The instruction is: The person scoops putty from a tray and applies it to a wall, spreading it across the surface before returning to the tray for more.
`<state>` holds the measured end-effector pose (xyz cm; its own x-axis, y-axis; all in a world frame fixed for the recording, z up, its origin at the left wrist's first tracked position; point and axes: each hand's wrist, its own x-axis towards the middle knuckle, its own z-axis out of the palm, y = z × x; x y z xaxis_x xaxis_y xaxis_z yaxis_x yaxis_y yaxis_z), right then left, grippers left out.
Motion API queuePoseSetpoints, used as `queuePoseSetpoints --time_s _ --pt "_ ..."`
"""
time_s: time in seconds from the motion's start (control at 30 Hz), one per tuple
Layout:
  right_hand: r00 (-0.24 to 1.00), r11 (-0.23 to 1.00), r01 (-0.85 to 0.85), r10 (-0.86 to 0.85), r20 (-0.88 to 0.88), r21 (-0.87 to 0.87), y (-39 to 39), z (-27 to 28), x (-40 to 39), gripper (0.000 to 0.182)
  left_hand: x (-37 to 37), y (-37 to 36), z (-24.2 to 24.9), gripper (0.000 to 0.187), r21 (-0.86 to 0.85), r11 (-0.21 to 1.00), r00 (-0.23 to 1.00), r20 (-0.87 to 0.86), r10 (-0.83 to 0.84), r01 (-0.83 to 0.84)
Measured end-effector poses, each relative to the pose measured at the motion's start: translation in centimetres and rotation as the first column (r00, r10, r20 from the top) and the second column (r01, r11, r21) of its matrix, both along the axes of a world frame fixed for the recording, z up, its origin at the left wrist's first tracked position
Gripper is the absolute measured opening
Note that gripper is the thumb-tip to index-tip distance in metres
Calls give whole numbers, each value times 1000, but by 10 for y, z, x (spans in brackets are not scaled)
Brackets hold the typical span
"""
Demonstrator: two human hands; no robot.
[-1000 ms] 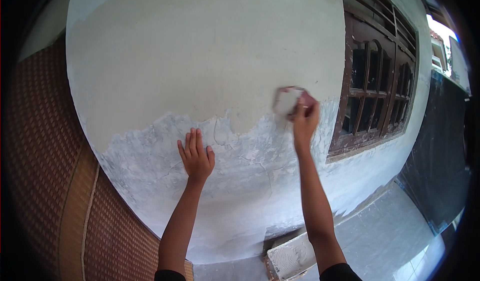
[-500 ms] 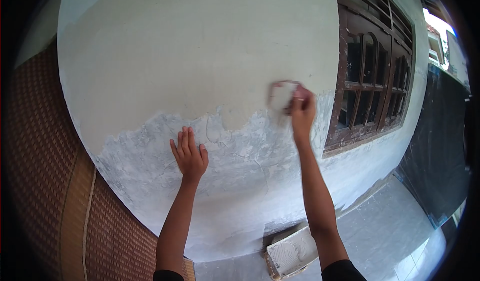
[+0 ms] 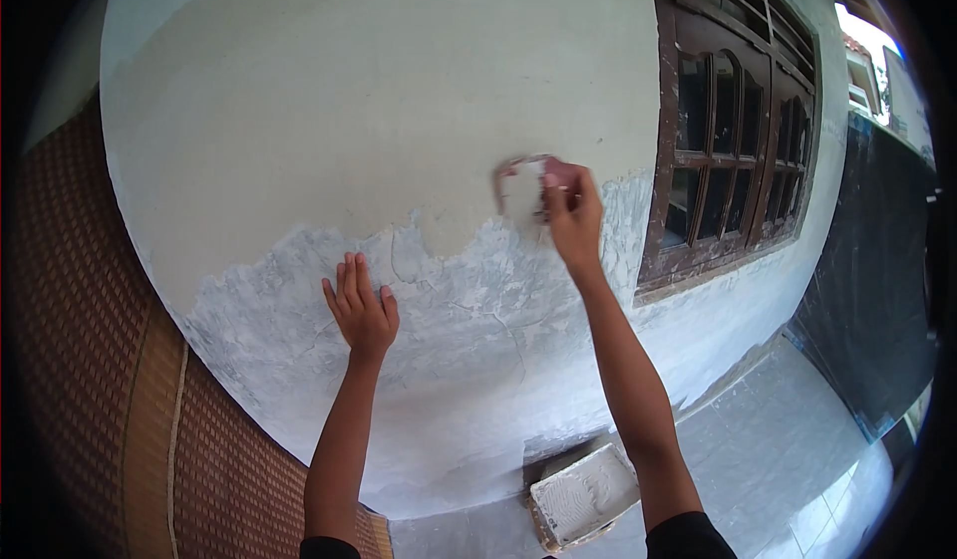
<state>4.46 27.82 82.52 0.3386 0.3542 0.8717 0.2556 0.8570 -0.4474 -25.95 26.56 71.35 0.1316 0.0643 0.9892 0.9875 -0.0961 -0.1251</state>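
Observation:
My right hand (image 3: 577, 222) grips a flat reddish putty scraper (image 3: 522, 190) with white material on its face, slightly blurred by motion. The scraper is at the wall (image 3: 379, 111), near the border between the smooth beige coat above and the rough, cracked grey-white band (image 3: 459, 330) below. Lower and to the left, my left hand (image 3: 364, 310) lies flat on that rough band, fingers stretched upward, holding nothing. Whether the scraper's edge touches the wall cannot be made out.
A shallow tray (image 3: 544, 525) holding white paste (image 3: 590, 494) stands on the tiled floor (image 3: 728, 459) at the wall's foot. To the right is a brown wooden window (image 3: 698, 160), with a dark panel (image 3: 865, 270) beyond. A woven brown screen (image 3: 80, 310) borders the left.
My right hand and the scraper have moved left across the wall. The view has shifted slightly, while my left hand keeps its place on the rough band.

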Motion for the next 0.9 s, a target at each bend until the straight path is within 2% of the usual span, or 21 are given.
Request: queuePoseSetpoints --time_s 0.07,0.13,0.17,0.2,0.27,0.3,0.33,0.37,0.4,0.47,0.5,0.53,0.6,0.67,0.7,0.73,0.77,0.8,0.87,0.9 --pt "968 980 194 -185 173 -39 4 -1 5 22 -1 -1 0 55 -14 1000 1000 -6 5 -5" --pt "992 993 95 -101 -79 -72 6 2 31 20 0 0 0 55 -11 1000 1000 -7 3 -3" --pt "972 987 162 -163 -169 -16 7 2 43 20 -1 1 0 56 -4 1000 1000 0 2 -2" --pt "961 995 95 -91 -262 3 7 -1 52 20 -1 1 0 56 4 1000 1000 5 5 -5" --pt "969 998 -44 35 -243 -34 0 2 43 22 0 1 -1 55 -10 1000 1000 13 5 -5" --pt "969 976 -144 106 -223 -166 -8 2 30 22 1 2 -1 55 -13 1000 1000 12 5 -5" --pt "981 979 -174 162 -110 -110 -1 -2 15 25 0 1 0 55 -3 1000 1000 7 4 -4" --pt "997 997 -70 71 27 -13 1 -2 -1 26 0 0 0 55 6 1000 1000 2 5 -5" --pt "983 995 81 -70 172 -56 2 -3 -7 24 2 0 0 55 -1 1000 1000 0 6 -6" --pt "974 982 159 -139 182 -103 10 -2 9 23 -1 1 0 55 5 1000 1000 -6 -2 3" --pt "999 976 42 -44 -3 -216 6 -2 23 21 -1 0 0 55 4 1000 1000 -5 2 -2" --pt "984 987 162 -162 -74 -8 31 -13 46 20 0 1 -1 55 5 1000 1000 4 3 -3" --pt "974 998 60 -57 -218 9 21 -14 60 19 0 2 -1 54 8 1000 1000 23 10 -10" --pt "984 993 -117 112 -140 -23 5 -11 33 20 2 1 -2 56 -10 1000 1000 1 13 -13" --pt "977 971 -213 212 -26 -105 0 -13 15 19 2 1 -1 56 -14 1000 1000 2 13 -13" --pt "979 988 -153 153 137 -15 5 -17 -5 21 1 0 0 56 -14 1000 1000 -4 14 -14" --pt "962 991 -53 19 272 121 -2 -14 -21 22 1 0 0 56 -14 1000 1000 -10 15 -15" --pt "914 992 85 -115 388 94 -14 -8 -23 20 1 0 1 56 -18 1000 1000 -12 15 -15" --pt "973 995 93 -85 216 -30 6 -9 -1 16 1 -1 1 55 10 1000 1000 1 2 -2" --pt "994 993 84 -78 75 -81 20 -10 22 16 1 -1 1 55 9 1000 1000 4 6 -6"
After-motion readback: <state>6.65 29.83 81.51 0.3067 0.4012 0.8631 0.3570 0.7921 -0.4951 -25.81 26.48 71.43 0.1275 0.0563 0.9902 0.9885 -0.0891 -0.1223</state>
